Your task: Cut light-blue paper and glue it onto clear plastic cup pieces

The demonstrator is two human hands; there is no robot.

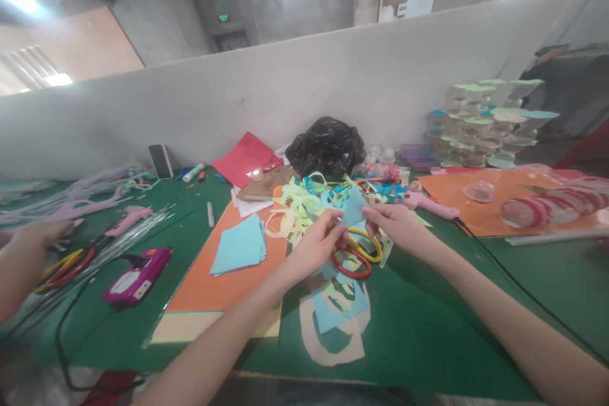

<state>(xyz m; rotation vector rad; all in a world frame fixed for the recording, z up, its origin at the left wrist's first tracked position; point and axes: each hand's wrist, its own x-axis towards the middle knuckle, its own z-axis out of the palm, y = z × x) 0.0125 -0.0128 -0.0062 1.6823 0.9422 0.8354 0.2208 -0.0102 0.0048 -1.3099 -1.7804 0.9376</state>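
My left hand (318, 242) and my right hand (394, 223) meet over the green table (428, 330), both pinching one small light-blue paper piece (353, 208) between them. Just below the hands lie scissors (354, 255) with red and yellow handle loops. A heap of curly green, yellow and blue paper strips (309, 200) sits right behind the hands. Cut-out paper scraps (335, 317) in blue and cream lie in front of them.
A stack of light-blue squares (240, 246) rests on orange sheets (223, 285). A pink glue gun (428, 203) lies right; a magenta one (137, 274) left. Another person's hand (28, 247) is at far left. A black bag (327, 147), cup stacks (485, 124) and a phone (160, 160) stand by the wall.
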